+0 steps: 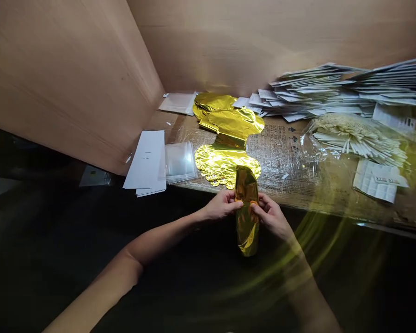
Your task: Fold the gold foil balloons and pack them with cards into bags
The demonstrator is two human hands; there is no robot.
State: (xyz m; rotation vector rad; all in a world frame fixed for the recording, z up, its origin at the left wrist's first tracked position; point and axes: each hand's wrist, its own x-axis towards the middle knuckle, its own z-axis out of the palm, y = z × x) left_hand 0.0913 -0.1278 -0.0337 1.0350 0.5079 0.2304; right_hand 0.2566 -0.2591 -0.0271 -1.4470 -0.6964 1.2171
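Observation:
A folded gold foil balloon hangs upright in front of the table edge, held between both hands. My left hand is closed on its left side, thumb on the front face. From the right, my right hand grips the other side, its thumb also pressed on the front. Just beyond, flat gold foil balloons lie in a stack on the cardboard-covered table, their near end partly behind the folded one. More gold foil pieces lie behind that stack.
White card sheets and clear plastic bags lie left on the cardboard. Piles of folded paper leaflets line the back right. A bag of thin white sticks and loose leaflets lie nearer. Wooden panels rise left and behind.

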